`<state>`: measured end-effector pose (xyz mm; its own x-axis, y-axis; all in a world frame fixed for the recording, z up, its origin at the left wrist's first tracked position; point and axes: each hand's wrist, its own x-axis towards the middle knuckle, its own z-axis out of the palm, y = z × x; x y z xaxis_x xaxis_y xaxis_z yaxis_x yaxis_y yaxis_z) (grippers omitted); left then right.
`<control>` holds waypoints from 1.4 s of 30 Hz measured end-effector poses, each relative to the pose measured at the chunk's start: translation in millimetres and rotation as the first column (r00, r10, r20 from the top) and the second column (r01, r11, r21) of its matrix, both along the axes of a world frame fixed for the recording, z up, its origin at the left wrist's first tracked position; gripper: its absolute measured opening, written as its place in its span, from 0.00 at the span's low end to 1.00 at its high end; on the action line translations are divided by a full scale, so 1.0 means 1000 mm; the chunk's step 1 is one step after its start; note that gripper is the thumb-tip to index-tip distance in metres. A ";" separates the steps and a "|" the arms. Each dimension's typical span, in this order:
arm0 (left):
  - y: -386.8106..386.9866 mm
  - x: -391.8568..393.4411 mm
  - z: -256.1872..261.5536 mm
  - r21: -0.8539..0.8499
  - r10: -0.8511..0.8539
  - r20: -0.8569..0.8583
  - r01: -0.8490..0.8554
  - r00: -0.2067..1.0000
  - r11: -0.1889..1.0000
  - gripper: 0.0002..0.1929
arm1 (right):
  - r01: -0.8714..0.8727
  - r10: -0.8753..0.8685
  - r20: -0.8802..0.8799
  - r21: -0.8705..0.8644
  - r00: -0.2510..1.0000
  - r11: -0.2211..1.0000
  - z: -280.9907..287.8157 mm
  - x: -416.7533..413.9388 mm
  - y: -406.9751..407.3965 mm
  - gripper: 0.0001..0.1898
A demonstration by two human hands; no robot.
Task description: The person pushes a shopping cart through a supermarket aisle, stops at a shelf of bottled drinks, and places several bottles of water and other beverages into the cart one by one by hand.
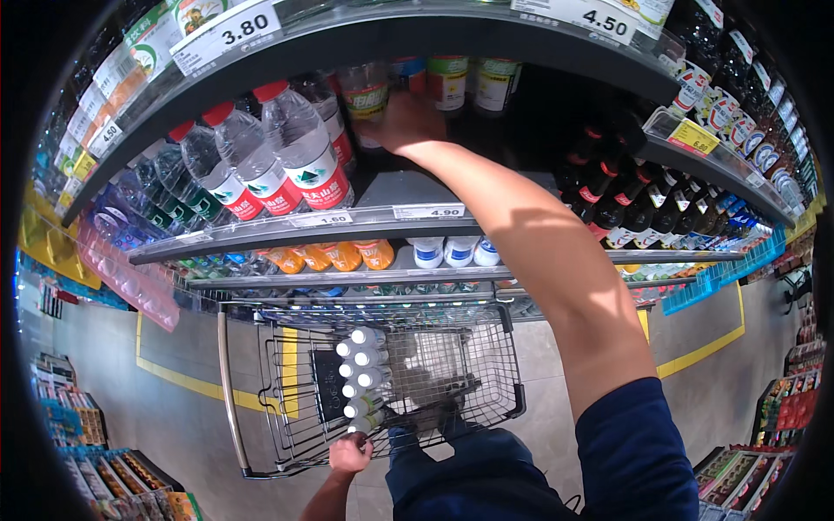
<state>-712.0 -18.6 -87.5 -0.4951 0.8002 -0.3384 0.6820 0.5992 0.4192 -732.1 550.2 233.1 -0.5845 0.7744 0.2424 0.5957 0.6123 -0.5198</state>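
Observation:
My right hand (410, 124) reaches deep into a shadowed shelf bay, its fingers at a plastic bottle with a green and yellow label (366, 98); whether they grip it is hard to see. Beside it stand more bottles with green and white labels (447, 84). Low in the view, my left hand (352, 454) is at the near side of a wire shopping cart (225, 391), close to the lowest of several white-capped bottles (368, 358) standing in the cart. Its fingertips are partly hidden, so its hold cannot be told.
Red-capped water bottles (313, 156) stand left of my right hand on the shelf (384, 215). Dark bottles (642, 198) fill the shelf to the right. An overhanging shelf edge (417, 39) runs above my right hand. Orange drink bottles (376, 254) stand on a lower shelf.

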 end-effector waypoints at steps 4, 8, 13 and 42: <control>-0.003 -0.001 -0.005 -0.001 -0.046 -0.063 0.046 0.997 0.999 0.12 | 0.042 -0.038 -0.024 0.177 0.999 0.983 -0.002 -0.022 0.012 0.34; -0.004 -0.002 -0.004 0.026 -0.018 -0.029 0.019 0.999 0.999 0.13 | -0.004 -0.018 0.080 0.269 0.997 0.963 0.001 -0.032 0.022 0.28; -0.006 -0.004 -0.007 -0.026 -0.022 -0.014 0.021 1.000 0.999 0.14 | 0.042 -0.071 0.083 0.309 0.994 0.950 -0.005 -0.041 0.028 0.18; 0.002 0.007 0.005 -0.337 -0.056 -0.113 0.015 0.992 0.941 0.18 | -0.141 0.378 0.336 -0.558 0.863 0.818 -0.339 0.298 -0.359 0.21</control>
<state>-705.3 -17.0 -82.9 -0.5216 0.6685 -0.5301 0.7379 0.6654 0.1129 -434.3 191.4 -106.2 -0.7312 0.5176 -0.4443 0.6799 0.5005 -0.5360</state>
